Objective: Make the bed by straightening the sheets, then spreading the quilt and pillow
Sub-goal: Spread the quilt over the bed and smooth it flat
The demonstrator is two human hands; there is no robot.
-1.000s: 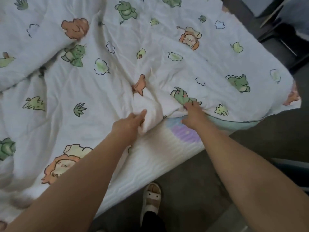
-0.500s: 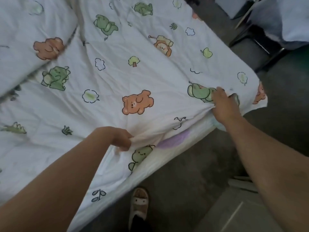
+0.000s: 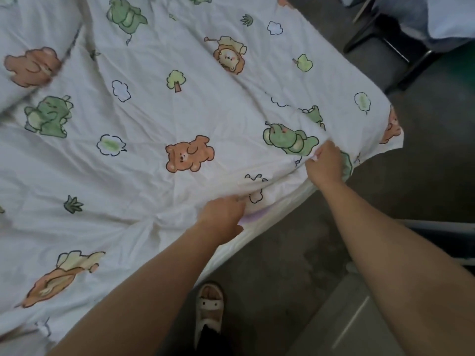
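A white quilt printed with bears, green dinosaurs, lions and trees lies spread over the bed. My left hand pinches its near edge by a small cloud print. Farther right, my right hand grips the same edge just below a green dinosaur. Under the lifted edge a strip of pale sheet with a purple patch shows on the mattress. A folded part of the quilt lies at the upper left. No pillow is in view.
The bed's edge runs diagonally from lower left to right. Dark floor lies beside it, with my sandalled foot close to the bed. A black chair frame stands at the upper right, and a pale board lies at the lower right.
The bunched quilt has been pulled flat along the bed's edge. My hands moved apart along that edge, the right one going far right, then the left one slid right toward it.
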